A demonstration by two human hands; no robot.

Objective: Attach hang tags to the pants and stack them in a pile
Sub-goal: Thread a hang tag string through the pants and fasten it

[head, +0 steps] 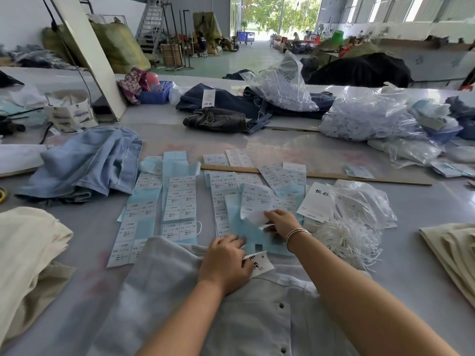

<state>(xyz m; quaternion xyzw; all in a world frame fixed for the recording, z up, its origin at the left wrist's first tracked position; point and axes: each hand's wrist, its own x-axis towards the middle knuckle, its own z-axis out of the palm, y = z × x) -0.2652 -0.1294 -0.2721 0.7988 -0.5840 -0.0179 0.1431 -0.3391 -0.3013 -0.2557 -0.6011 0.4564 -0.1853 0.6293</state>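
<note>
Bare table (pixel 411 265) lay open right of the string bundle (pixel 347 240); label sheets (pixel 180 204) crowded the middle, blue pants (pixel 84 165) blocked the left, plastic bags (pixel 372 119) the far right

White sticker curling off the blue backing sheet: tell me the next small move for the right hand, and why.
Probably finish peeling the white sticker free and carry it to the white hang tag. The right hand pinches the sticker's lifted corner, its upper part seemingly not yet off the blue backing sheet, while the left hand holds the tag on the pale grey buttoned pants.
</note>
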